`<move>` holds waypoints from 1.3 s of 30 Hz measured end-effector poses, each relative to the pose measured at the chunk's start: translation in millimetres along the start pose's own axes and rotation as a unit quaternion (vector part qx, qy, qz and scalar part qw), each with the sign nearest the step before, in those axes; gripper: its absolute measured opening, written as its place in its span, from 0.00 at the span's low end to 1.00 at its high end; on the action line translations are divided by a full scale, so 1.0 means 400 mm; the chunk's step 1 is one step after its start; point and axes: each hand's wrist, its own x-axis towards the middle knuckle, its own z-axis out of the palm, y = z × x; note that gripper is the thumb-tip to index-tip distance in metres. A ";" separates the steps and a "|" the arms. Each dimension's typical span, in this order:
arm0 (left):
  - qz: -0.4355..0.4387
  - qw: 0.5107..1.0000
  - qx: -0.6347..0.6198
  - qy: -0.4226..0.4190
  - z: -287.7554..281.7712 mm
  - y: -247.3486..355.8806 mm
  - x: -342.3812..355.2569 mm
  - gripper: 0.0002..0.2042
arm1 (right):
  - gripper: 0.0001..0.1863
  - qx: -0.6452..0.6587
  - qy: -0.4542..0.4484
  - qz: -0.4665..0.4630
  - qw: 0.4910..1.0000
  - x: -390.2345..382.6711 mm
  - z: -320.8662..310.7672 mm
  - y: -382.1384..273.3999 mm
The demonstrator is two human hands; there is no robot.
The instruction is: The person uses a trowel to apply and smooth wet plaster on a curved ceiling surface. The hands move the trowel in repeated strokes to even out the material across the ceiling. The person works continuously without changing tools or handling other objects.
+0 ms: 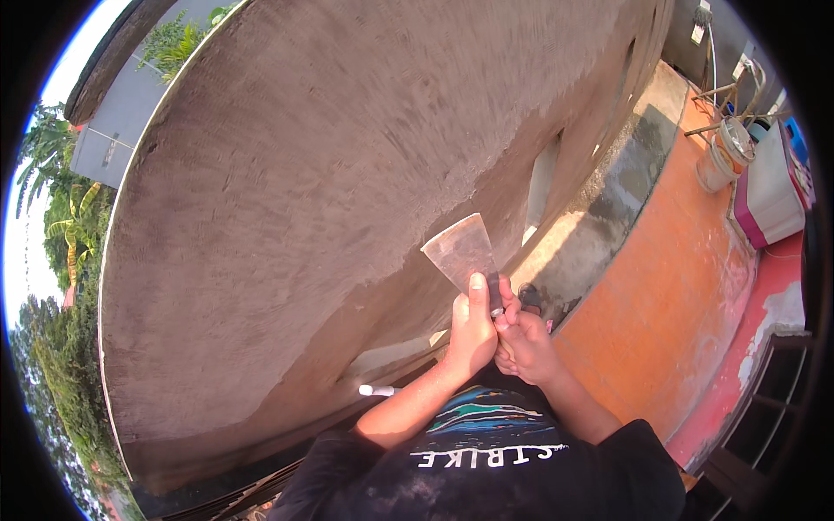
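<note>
A scraper (460, 250) with a wide, flat blade, smeared with grey residue, points up and away from me. My left hand (472, 334) is closed around it, thumb pressed flat at the base of the blade. Close against it, my right hand (528, 346) is also closed, its fingers gathered at the handle end. A short dark piece (495, 293) shows by the right fingertips; I cannot tell whether it belongs to the scraper. Most of the handle is hidden by my hands. Beyond the blade stands a large grey-brown plastered wall (330, 174), apparently apart from it.
Darker, damp-looking plaster borders the wall's lower part, with narrow openings (543, 187) in it. An orange floor (647, 295) runs along the right. Buckets (723, 156) and a white-and-pink container (771, 195) stand at the far right. A barred window (769, 391) is near right; trees (61, 347) are left.
</note>
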 end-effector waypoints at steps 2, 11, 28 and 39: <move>-0.012 1.000 -0.009 0.014 -0.010 -0.019 -0.004 0.28 | 0.10 -0.007 0.006 0.006 1.000 0.010 -0.011 0.016; 0.065 0.997 -0.024 -0.022 -0.020 0.101 0.033 0.28 | 0.13 -0.001 -0.033 -0.108 0.994 0.070 0.082 -0.048; -0.016 0.999 0.017 0.022 -0.004 0.020 0.007 0.28 | 0.13 0.029 0.024 0.008 0.999 0.017 0.026 0.002; 0.027 0.999 0.026 0.007 0.034 0.086 0.026 0.29 | 0.11 0.034 -0.012 -0.029 0.999 0.018 0.049 -0.062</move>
